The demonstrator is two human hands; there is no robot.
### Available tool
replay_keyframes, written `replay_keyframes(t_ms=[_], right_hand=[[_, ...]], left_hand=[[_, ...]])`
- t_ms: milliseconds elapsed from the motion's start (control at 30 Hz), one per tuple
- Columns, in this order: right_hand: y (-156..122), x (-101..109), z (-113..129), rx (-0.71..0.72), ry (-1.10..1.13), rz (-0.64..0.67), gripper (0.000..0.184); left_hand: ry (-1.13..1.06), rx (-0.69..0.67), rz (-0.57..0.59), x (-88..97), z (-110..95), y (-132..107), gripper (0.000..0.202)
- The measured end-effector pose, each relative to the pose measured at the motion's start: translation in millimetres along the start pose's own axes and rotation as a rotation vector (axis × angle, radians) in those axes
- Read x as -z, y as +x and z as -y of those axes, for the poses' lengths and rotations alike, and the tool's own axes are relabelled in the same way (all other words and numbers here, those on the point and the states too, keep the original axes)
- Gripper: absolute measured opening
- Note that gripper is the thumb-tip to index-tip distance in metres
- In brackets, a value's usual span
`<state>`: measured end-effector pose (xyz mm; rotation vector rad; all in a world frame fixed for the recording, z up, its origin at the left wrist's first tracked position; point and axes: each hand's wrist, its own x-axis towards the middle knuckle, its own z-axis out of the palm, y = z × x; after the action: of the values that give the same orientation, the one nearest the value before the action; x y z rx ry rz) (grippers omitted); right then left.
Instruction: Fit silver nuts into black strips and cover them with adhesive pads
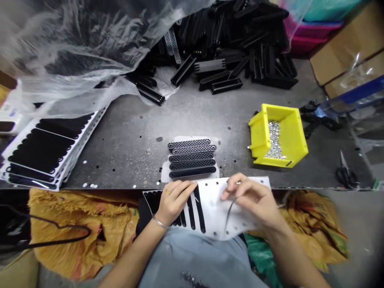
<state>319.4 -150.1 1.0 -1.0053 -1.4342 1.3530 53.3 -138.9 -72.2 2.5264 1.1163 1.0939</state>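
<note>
While the left hand [175,202], fingers closed together, clamps a white backing sheet [214,210] of black strips at the edge of a gray metal bench [120,160], the right hand [250,200] pinches a thin curved black strip [230,212] between its fingertips; five black mesh bars [192,159] lie in a row beyond, left of a yellow plastic bin [295,138] of silver pieces [274,140].
</note>
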Motion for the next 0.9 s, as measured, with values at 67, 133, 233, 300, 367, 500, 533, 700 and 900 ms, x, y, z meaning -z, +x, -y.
replay_keyframes(t_ms=[67,133,233,300,367,500,533,700,900], right_hand=[[16,-8,10,-0.021,0.019,-0.052,0.020],[41,-24,12,0.055,-0.269,-0.039,0.030],[78,-50,4,0.267,-0.743,0.056,0.037],[96,-60,-3,0.394,-0.865,0.123,0.029],[106,-62,-9,0.463,-0.868,0.168,0.018],[113,-60,-10,0.449,-0.813,0.215,0.016],[113,-60,-10,0.435,-0.811,0.224,0.016],[110,-61,-3,0.413,-0.856,0.229,0.018],[88,-21,9,0.171,-0.773,0.112,0.016]], left_hand=[[-0.043,0.019,-0.019,6.0,-1,1,0.033],[-0.068,0.051,-0.056,17.3,-1,6,0.029],[-0.016,0.306,-0.128,39.3,4,24,0.020],[0.001,0.527,-0.113,51.4,13,37,0.011],[-0.072,0.662,-0.046,57.7,23,45,0.012],[-0.259,0.758,0.028,56.7,36,49,0.015],[-0.272,0.771,0.028,55.5,36,49,0.016],[-0.250,0.805,0.035,52.1,36,53,0.016],[-0.269,0.822,0.058,52.0,38,58,0.018]])
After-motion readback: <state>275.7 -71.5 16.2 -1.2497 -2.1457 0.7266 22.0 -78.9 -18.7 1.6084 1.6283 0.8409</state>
